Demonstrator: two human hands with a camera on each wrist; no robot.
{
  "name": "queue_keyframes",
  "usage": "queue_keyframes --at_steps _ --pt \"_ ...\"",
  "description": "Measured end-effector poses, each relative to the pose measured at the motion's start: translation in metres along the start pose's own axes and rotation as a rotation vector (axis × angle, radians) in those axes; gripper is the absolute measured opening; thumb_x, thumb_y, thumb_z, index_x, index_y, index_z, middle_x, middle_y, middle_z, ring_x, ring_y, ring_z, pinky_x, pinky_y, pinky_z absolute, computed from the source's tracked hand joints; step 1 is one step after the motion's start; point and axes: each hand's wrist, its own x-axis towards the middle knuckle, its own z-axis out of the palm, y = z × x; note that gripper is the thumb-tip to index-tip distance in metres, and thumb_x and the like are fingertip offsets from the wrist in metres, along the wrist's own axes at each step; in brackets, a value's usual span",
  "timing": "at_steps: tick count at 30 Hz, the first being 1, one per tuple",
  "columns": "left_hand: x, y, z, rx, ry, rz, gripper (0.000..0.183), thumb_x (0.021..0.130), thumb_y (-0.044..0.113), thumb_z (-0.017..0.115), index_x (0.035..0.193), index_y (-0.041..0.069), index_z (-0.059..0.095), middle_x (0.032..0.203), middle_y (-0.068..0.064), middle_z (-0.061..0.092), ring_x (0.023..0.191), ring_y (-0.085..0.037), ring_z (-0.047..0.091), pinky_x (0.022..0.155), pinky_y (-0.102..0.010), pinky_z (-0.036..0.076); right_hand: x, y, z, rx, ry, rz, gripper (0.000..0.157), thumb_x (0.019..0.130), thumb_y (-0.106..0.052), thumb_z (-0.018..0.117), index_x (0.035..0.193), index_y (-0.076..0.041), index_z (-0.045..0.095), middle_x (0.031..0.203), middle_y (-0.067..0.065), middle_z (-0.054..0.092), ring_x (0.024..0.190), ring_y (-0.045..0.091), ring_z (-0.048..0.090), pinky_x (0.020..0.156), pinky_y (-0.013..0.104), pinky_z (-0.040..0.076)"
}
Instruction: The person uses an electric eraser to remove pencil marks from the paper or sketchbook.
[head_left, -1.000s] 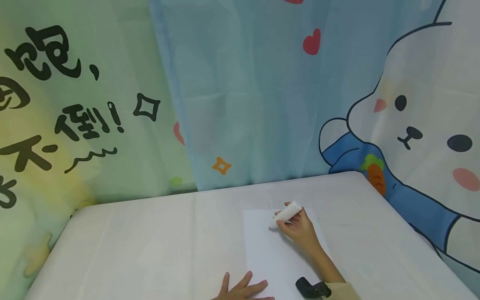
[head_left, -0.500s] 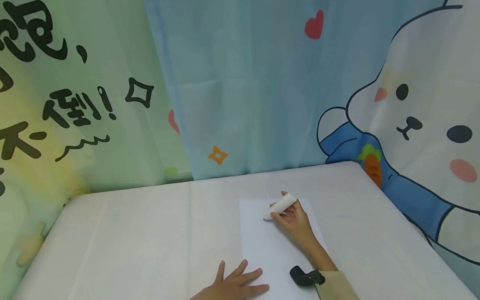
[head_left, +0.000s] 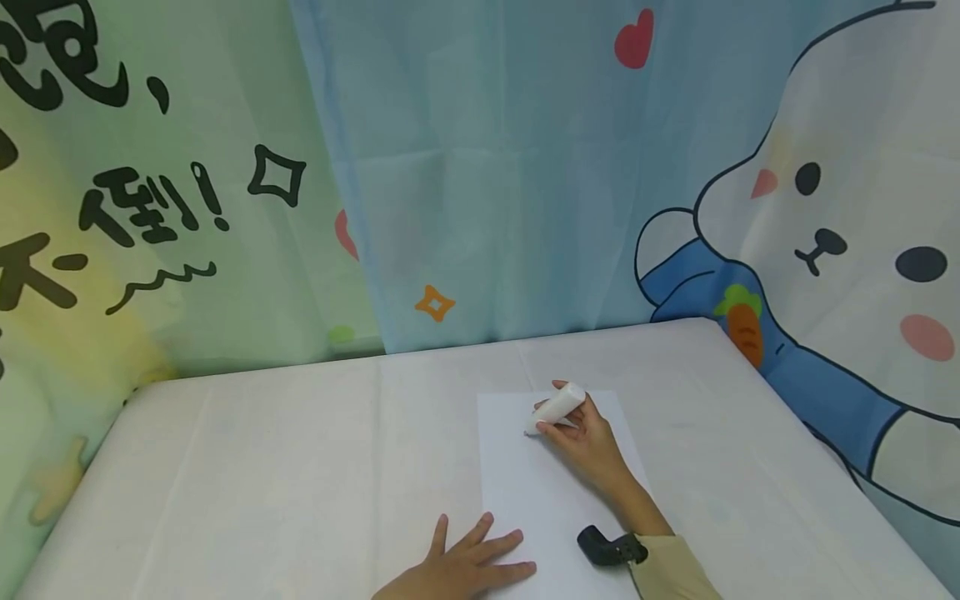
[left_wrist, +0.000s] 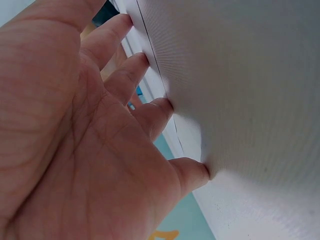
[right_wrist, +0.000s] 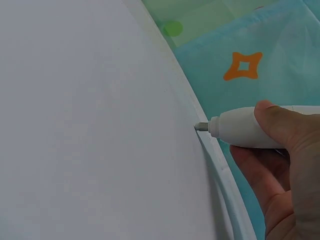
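A white sheet of paper [head_left: 517, 475] lies on the white-covered table. My right hand [head_left: 588, 442] grips a thick white pen [head_left: 557, 407] between thumb and fingers, over the upper part of the sheet. The pen leans, its butt up to the right and its tip down to the left. In the right wrist view the pen [right_wrist: 242, 127] shows a narrow metal tip right at the white surface. My left hand [head_left: 468, 567] has its fingers spread, fingertips at the sheet's lower left edge. In the left wrist view, the fingertips of the left hand [left_wrist: 110, 160] press on the white surface.
A black wrist device [head_left: 609, 547] sits by the right sleeve [head_left: 671, 567], over the lower part of the sheet. The table's far edge meets a printed curtain [head_left: 487, 208] with a cartoon bear and dark lettering.
The head view has tilted down, so table and hands sit higher in it and more of the left hand shows. Both hands keep nearly the same places on the sheet.
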Motion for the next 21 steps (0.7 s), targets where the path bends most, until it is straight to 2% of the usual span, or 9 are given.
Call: queue_keyframes --at_steps 8,21 --pt "-0.0011 0.0000 -0.0021 -0.029 -0.013 -0.003 0.063 0.091 0.056 0.057 0.149 0.041 0.038 0.160 0.011 0.026 0.149 -0.027 0.017 0.103 -0.074 0.019 0.0003 0.0024 0.0000 -0.019 -0.015 -0.071 0.057 0.080 0.021 0.065 0.131 0.018 0.038 0.105 0.037 0.062 0.099 -0.008 0.060 0.080 0.013 0.050" --pt "-0.0008 0.0013 -0.0034 -0.015 -0.023 -0.014 0.062 0.091 0.056 0.057 0.149 0.042 0.038 0.160 0.012 0.026 0.149 -0.025 0.017 0.104 -0.073 0.020 0.0008 0.0045 -0.0005 -0.043 -0.012 -0.084 0.058 0.079 0.020 0.066 0.130 0.018 0.039 0.104 0.036 0.063 0.098 -0.008 0.060 0.079 0.013 0.050"
